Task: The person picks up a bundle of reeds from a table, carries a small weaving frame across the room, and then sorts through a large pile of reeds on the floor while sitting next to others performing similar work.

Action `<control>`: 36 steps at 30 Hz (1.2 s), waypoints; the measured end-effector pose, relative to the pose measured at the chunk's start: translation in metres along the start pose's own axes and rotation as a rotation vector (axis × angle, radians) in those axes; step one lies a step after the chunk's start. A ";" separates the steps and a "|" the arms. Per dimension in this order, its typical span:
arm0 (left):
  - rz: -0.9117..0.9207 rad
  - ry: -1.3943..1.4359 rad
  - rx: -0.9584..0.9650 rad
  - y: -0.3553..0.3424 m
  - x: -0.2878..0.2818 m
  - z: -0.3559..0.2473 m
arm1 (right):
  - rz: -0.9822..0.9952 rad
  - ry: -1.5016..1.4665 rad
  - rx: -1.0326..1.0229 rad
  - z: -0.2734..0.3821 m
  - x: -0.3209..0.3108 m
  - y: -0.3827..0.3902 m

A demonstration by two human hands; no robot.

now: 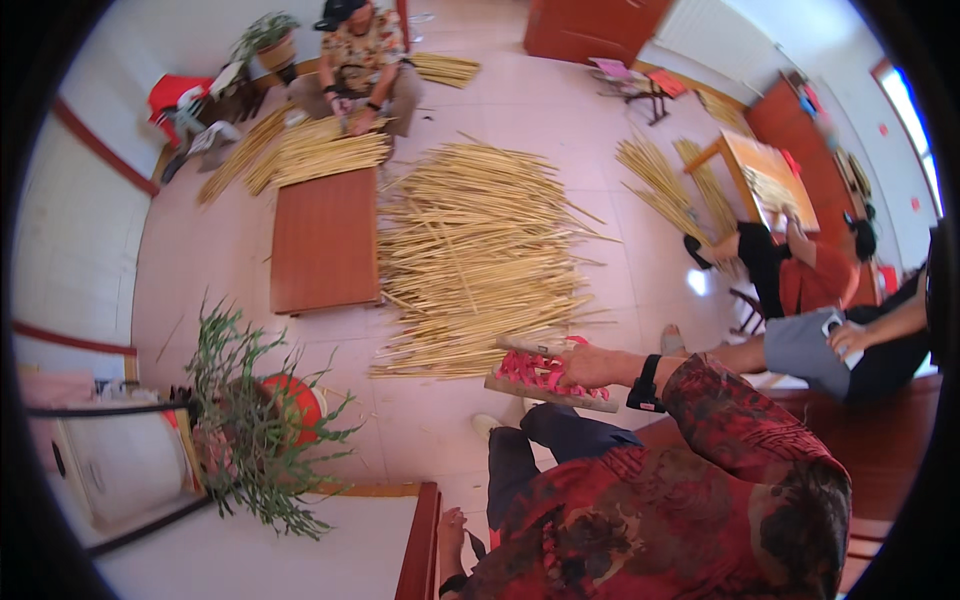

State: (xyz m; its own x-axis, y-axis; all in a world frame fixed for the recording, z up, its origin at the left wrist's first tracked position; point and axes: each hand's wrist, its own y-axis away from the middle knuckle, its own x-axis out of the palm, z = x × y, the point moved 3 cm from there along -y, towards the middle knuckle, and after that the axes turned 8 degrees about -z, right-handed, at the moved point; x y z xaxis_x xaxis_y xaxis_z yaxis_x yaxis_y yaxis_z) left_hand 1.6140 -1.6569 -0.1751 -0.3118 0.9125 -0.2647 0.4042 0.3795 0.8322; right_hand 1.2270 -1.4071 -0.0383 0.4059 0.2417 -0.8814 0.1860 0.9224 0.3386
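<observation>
My right hand point(590, 367), with a black band on its wrist, is closed on a tangle of red strips point(530, 372). The strips lie between two pale, narrow wooden-looking pieces point(552, 394); how these are joined is hidden. Low in the view, my left hand point(452, 530) hangs with curled fingers. A dark strap-like piece point(475, 543) shows beside it, and I cannot make out what the fingers hold. Just beyond my knees, a broad pile of thin yellow stalks point(480, 250) covers the floor.
A reddish-brown low table point(325, 240) stands left of the pile. Leafy potted plant point(260, 420) at near left. One person point(360, 60) handles stalks at the far side; two people point(820, 270) sit at right by a wooden table point(775, 180). More stalks point(655, 185) lie near them.
</observation>
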 end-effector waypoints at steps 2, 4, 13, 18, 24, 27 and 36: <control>0.042 0.031 0.073 -0.019 -0.005 0.001 | -0.094 -0.100 0.100 -0.013 0.016 0.025; 0.069 -0.225 0.246 -0.066 -0.017 0.029 | -0.100 -0.113 0.122 -0.012 0.012 0.054; 0.043 -0.505 0.521 -0.096 0.013 -0.070 | -0.180 -0.122 0.389 -0.036 0.039 0.158; 0.146 -0.368 0.297 -0.059 0.069 -0.166 | -0.084 -0.175 0.563 -0.050 0.070 0.185; 0.153 -0.379 0.353 -0.094 0.078 -0.201 | -0.129 -0.202 0.613 -0.066 0.063 0.211; 0.149 -0.411 0.266 -0.115 0.079 -0.220 | -0.104 -0.228 0.641 -0.078 0.058 0.217; 0.173 -0.389 0.187 -0.172 0.091 -0.267 | 0.004 -0.274 0.741 -0.139 0.014 0.211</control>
State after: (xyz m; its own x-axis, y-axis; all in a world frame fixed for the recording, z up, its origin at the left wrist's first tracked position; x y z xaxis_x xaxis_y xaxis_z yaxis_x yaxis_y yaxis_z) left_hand 1.2866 -1.6801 -0.2122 0.1050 0.9407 -0.3226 0.5809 0.2053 0.7877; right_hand 1.1476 -1.1668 -0.0252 0.5958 0.0732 -0.7998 0.6925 0.4574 0.5578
